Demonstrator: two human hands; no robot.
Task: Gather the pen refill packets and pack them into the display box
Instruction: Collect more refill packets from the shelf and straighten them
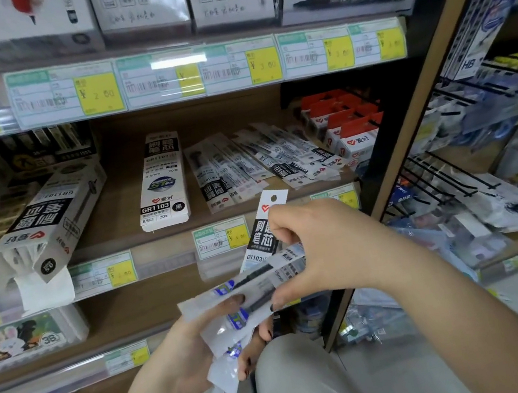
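- Left hand (189,357) grips a fanned packet bundle (226,294) jutting toward two o'clock.
- Right hand (326,250) pinches one packet (265,230) rising toward eleven o'clock.
- Loose packets (265,160) lie on the shelf (116,218) at twelve, the open display box (46,216) at ten.

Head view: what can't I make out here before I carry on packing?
All in the head view:
packets in hand: count unclear; they overlap, and the right hand and left hand cover them.
open display box: fill hidden by its own walls.
loose packets on the shelf: overlapping, count unclear.
price labels: blurred, mostly unreadable.
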